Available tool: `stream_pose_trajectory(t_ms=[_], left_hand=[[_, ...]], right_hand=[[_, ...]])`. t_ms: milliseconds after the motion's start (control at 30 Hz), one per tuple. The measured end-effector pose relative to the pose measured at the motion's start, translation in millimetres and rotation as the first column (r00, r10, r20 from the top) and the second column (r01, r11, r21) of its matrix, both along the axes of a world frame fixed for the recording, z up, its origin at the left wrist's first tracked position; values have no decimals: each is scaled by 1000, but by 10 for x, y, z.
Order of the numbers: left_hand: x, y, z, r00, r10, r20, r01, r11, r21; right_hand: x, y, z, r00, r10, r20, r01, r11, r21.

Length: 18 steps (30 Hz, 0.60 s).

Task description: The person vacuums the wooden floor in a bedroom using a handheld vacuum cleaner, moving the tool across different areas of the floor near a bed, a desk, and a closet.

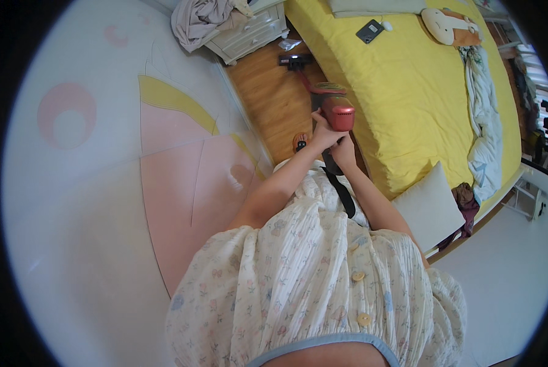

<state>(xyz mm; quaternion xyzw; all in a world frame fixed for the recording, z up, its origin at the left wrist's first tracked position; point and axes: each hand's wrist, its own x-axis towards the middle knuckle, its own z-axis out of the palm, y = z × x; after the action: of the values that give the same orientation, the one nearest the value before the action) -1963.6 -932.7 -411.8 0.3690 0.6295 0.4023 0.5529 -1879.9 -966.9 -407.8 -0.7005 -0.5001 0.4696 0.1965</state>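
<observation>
Both of my hands are on a red and dark grey cordless stick vacuum cleaner. My left hand wraps the body just behind its red end, thumb raised along the side. Slightly lower and to the right, my right hand grips the dark handle part; its fingers are partly hidden. From the body a red tube runs forward to the floor head, which rests on the wood floor between the bed and the cabinet. A light strip shows on the head. Just beyond it lies a crumpled shiny wrapper.
Along the right stands a bed with a yellow sheet, bearing a phone, a plush toy and a white pillow. A white drawer cabinet with piled cloth is ahead. The decorated wall closes the left.
</observation>
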Motion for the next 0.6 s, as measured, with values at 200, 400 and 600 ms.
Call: stream_pose_trajectory(t_ms=[200, 400, 600], left_hand=[[-25, 119, 540, 1000, 15, 9, -14, 997, -74], [45, -67, 589, 998, 5, 56, -2, 998, -66], [134, 26, 577, 994, 23, 105, -11, 994, -107]], right_hand=[[54, 114, 460, 998, 43, -45, -45, 998, -42], [142, -15, 748, 995, 46, -92, -62, 981, -185], [235, 87, 665, 995, 95, -42, -98, 992, -82]])
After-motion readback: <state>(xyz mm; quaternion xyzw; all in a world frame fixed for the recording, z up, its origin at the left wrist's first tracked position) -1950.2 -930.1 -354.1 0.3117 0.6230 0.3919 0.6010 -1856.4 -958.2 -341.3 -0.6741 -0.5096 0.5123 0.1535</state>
